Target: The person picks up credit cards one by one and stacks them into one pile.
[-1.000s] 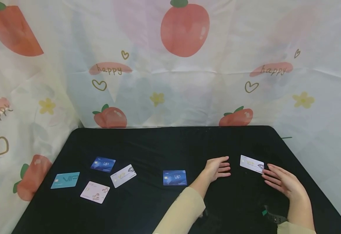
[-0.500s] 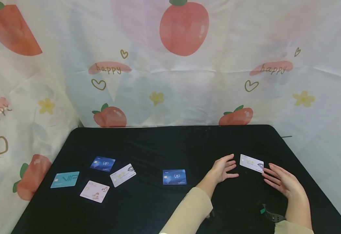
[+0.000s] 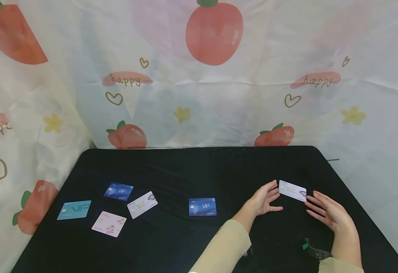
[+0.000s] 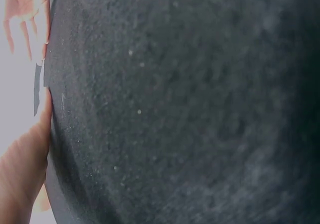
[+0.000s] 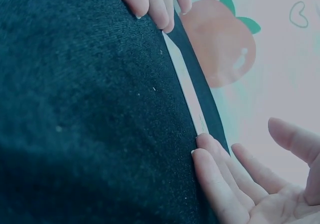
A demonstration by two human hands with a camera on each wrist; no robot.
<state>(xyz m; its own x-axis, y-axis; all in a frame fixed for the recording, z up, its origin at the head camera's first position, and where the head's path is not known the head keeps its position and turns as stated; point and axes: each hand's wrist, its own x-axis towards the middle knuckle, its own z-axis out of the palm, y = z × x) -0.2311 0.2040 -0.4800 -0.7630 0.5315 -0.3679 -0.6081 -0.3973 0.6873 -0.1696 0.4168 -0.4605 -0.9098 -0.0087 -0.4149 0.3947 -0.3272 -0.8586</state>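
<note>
A white VIP card [image 3: 292,190] with a gold print lies on the right part of the black table [image 3: 239,163]. At its left short edge are the fingertips of my left hand [image 3: 261,199], fingers extended. The fingers of my right hand [image 3: 332,212], also extended, touch the opposite short edge, palm facing inward. Seen edge-on in the right wrist view, the card [image 5: 186,86] spans between the fingertips of both hands, flat along the cloth. Mostly dark cloth fills the left wrist view, with the left hand [image 4: 25,154] at its lower left.
A blue VIP card [image 3: 202,207] lies left of my left forearm. Further left are a second blue card [image 3: 118,191], another white card [image 3: 142,205], a pink card [image 3: 109,224] and a teal card [image 3: 74,210]. A fruit-printed curtain [image 3: 219,110] hangs behind the table.
My left hand has moved right across the cloth to the white card's left edge. The right hand keeps its place at the right edge, and the cards lie as before.
</note>
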